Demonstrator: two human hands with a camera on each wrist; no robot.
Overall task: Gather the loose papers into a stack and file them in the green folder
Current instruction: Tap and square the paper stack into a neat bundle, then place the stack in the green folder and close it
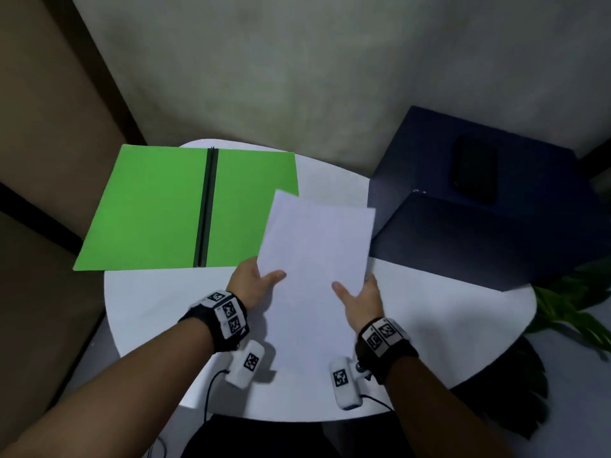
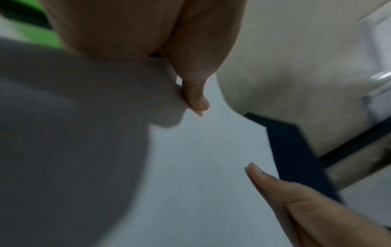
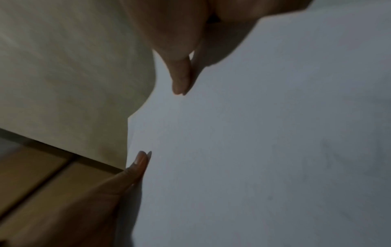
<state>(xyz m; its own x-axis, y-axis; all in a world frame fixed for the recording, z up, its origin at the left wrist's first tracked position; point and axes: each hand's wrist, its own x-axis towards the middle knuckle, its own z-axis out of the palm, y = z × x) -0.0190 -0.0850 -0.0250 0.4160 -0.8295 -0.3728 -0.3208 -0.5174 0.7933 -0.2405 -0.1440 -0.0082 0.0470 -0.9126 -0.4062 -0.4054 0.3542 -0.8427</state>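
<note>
Nearest the camera, two forearms reach over the round white tabletop (image 1: 446, 325), each wrist wrapped in a black band with black-and-white marker squares (image 1: 228, 314) and a small white camera unit hanging beneath. The left hand (image 1: 253, 284) grips the near left corner of the paper stack (image 1: 317, 239), thumb lying on top and fingers curled under; the left wrist view shows that thumb pressed flat on the sheet's face. The right hand (image 1: 362, 297) holds the near right corner the same way, thumb on top and fingers tucked beneath the edge. The white sheets are lifted off the tabletop and tilted, their far edge higher and angled away from the person.

Beyond the left hand, the green folder (image 1: 152, 209) lies open and flat, a black spine strip (image 1: 206, 206) running down its middle. Its left cover overhangs the tabletop's edge. The stack's far left corner overlaps the folder's right cover in the head view.

To the right, a dark blue box (image 1: 479, 233) sits with a black phone (image 1: 474, 173) on its top. Green leaves (image 1: 568, 305) show at the far right edge.
</note>
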